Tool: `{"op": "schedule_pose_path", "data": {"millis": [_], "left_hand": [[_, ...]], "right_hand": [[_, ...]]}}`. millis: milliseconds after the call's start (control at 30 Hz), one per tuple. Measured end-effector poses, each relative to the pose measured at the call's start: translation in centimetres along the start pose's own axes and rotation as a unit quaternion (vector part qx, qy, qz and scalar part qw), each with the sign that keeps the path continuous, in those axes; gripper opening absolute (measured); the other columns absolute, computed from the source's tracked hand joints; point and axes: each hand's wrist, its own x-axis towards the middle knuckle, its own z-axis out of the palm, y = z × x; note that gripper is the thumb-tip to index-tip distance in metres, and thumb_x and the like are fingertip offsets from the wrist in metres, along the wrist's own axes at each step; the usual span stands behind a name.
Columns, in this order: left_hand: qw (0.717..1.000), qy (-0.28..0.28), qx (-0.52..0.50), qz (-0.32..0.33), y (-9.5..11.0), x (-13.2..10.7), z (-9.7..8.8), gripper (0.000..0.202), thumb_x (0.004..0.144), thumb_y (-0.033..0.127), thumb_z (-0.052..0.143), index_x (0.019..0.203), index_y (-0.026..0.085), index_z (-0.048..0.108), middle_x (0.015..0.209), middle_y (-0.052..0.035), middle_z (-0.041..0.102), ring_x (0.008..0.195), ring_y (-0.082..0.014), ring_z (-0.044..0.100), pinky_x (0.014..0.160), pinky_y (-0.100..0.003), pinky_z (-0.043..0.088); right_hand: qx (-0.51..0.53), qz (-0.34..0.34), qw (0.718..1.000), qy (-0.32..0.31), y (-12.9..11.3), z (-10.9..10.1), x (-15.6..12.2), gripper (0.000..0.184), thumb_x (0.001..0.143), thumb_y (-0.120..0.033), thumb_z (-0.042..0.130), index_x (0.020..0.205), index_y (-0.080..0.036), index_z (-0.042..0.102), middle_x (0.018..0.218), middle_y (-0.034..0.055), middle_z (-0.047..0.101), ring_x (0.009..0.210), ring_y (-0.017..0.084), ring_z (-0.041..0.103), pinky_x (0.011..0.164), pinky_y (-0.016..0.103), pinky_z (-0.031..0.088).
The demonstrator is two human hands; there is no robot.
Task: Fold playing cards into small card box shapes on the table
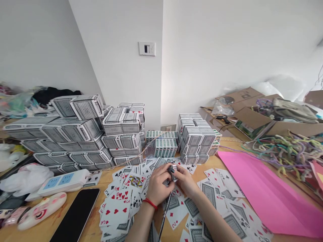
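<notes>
small stack of cards (174, 171) | grey and white, partly hidden | held between left hand (158, 185) and right hand (187, 183) | just above loose cards (118, 205), some face up

Glossy paper playing cards (118, 208), matt pink paper sheet (264, 191), bare wooden table (96, 228).

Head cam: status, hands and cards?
Left hand and right hand both closed on small card stack. Loose cards spread underneath. Boxed decks stacked behind.

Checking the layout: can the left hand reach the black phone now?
Probably yes: the phone lies flat, uncovered, left of the left hand, only loose playing cards between them, though that hand grips a card stack.
</notes>
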Motion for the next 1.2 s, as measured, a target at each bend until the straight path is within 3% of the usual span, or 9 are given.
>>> {"op": "schedule_pose_path", "data": {"millis": [300, 567, 733, 833, 967, 1200], "left_hand": [[1.0, 0.022, 0.0, 0.008, 0.37, 0.16, -0.26, 0.015, 0.061, 0.007, 0.053, 0.06, 0.021, 0.053, 0.116, -0.0021, 0.055, 0.107, -0.0209, 0.05, 0.088, -0.036, 0.043], [0.999, 0.019, 0.001, 0.027, 0.34, 0.04, -0.09, 0.013, 0.062, 0.008, 0.054, 0.06, 0.021, 0.053, 0.113, -0.0035, 0.057, 0.107, -0.0212, 0.05, 0.088, -0.038, 0.042], [1.0, 0.025, 0.001, 0.013, 0.18, -0.02, 0.07, 0.011, 0.065, 0.01, 0.053, 0.062, 0.02, 0.053, 0.117, -0.0052, 0.054, 0.107, -0.0207, 0.049, 0.089, -0.037, 0.042], [0.999, 0.034, 0.007, -0.007, -0.1, -0.02, 0.18, 0.01, 0.065, 0.01, 0.053, 0.064, 0.019, 0.055, 0.118, -0.0066, 0.053, 0.108, -0.0207, 0.049, 0.089, -0.037, 0.042], [0.999, 0.046, 0.008, -0.022, -0.47, -0.06, 0.29, 0.008, 0.067, 0.011, 0.053, 0.065, 0.019, 0.055, 0.118, -0.0073, 0.053, 0.108, -0.0212, 0.049, 0.09, -0.038, 0.042], [0.999, 0.031, -0.011, -0.014, -0.26, -0.02, 0.2, 0.013, 0.069, 0.012, 0.052, 0.077, 0.019, 0.058, 0.118, -0.0064, 0.053, 0.108, -0.0204, 0.049, 0.092, -0.036, 0.041]], "right_hand": [[0.006, -0.002, 1.0, 0.01, -0.15, 0.19, -0.16, 0.031, 0.063, -0.032, 0.068, 0.091, -0.019, 0.061, 0.081, 0.0025, 0.063, 0.076, 0.018, 0.056, 0.072, 0.029, 0.041], [0.07, 0.005, 0.994, 0.079, 0.62, -0.66, 0.19, 0.071, 0.055, -0.016, 0.071, 0.119, -0.026, 0.043, 0.071, -0.003, 0.06, 0.061, 0.013, 0.054, 0.059, 0.025, 0.041], [0.026, 0.012, 0.997, 0.075, 0.62, -0.71, 0.32, 0.056, 0.058, -0.023, 0.072, 0.11, -0.023, 0.05, 0.078, -0.0005, 0.062, 0.068, 0.015, 0.056, 0.064, 0.026, 0.042], [0.001, 0.012, 0.999, 0.031, 0.58, -0.66, 0.31, 0.047, 0.058, -0.027, 0.072, 0.101, -0.021, 0.055, 0.086, 0.0023, 0.063, 0.077, 0.017, 0.057, 0.073, 0.029, 0.042], [-0.015, 0.01, 1.0, -0.015, 0.47, -0.64, 0.26, 0.036, 0.06, -0.027, 0.071, 0.092, -0.018, 0.056, 0.083, 0.0031, 0.063, 0.076, 0.018, 0.057, 0.072, 0.03, 0.043], [-0.043, -0.017, 0.999, -0.021, 0.19, -0.66, 0.32, 0.037, 0.059, -0.025, 0.071, 0.091, -0.018, 0.056, 0.083, 0.003, 0.063, 0.077, 0.018, 0.057, 0.072, 0.029, 0.044]]}}
